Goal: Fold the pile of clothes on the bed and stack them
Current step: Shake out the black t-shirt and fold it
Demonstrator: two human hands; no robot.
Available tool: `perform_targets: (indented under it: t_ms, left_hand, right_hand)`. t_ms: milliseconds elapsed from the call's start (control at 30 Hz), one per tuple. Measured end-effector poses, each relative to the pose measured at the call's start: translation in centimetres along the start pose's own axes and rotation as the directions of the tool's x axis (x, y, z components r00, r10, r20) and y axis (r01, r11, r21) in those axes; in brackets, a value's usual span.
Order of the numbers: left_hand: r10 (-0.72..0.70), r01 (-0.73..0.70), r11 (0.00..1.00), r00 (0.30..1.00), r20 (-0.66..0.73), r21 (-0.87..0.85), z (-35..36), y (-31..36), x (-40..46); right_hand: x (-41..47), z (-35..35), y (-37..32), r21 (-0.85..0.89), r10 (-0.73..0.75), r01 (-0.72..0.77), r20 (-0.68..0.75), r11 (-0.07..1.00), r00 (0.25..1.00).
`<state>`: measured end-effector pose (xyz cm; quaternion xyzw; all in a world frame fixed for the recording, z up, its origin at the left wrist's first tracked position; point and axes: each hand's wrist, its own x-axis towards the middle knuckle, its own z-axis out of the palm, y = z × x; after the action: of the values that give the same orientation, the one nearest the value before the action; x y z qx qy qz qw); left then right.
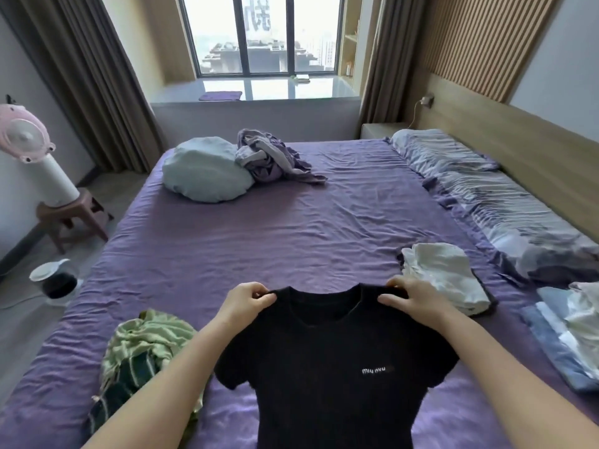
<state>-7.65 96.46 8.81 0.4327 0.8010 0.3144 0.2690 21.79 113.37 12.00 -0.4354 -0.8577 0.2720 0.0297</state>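
A black short-sleeved T-shirt [324,361] with small white lettering hangs spread out in front of me over the purple bed [275,228]. My left hand [248,299] pinches its left shoulder, and my right hand [413,298] pinches its right shoulder. A crumpled green and dark striped garment [139,354] lies on the bed at my lower left. A folded white garment [445,275] rests on the bed to the right of my right hand. More folded light and blue clothes [564,325] lie at the far right edge.
A pale blue pillow [205,170] and a bunched lilac garment [272,158] lie at the far end of the bed. A striped blanket [496,202] runs along the headboard side on the right. A fan on a stool [48,176] and a small bin [56,280] stand left of the bed.
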Motion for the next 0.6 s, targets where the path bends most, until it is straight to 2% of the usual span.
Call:
perform_targets:
  t_ms: [133,267,400,500,600]
  left_hand:
    - [-0.156,0.155,0.988,0.987,0.042,0.024,6.5,-3.7,3.6]
    - [-0.292,0.292,0.956,0.955,0.051,0.022,11.7,-7.1,6.7]
    - [-0.359,0.360,0.932,0.933,-0.029,0.050,14.1,-9.0,10.4]
    - [-0.378,0.395,0.890,0.919,-0.115,0.227,14.5,-10.3,12.9]
    - [-0.281,0.321,0.839,0.947,-0.155,0.439,14.1,-11.9,15.4]
  right_hand:
    - [5.2,5.3,4.9,0.004,0.051,-0.052,0.132,0.999,0.990]
    - [10.4,10.3,8.7,0.053,0.107,-0.115,0.136,0.992,0.985]
    - [15.2,13.6,10.5,0.060,0.139,-0.145,0.087,0.988,0.986]
    - [17.8,15.8,11.4,-0.005,0.173,-0.173,0.079,0.985,0.982]
    - [20.1,17.3,12.2,-0.127,0.186,-0.179,0.044,0.975,0.982]
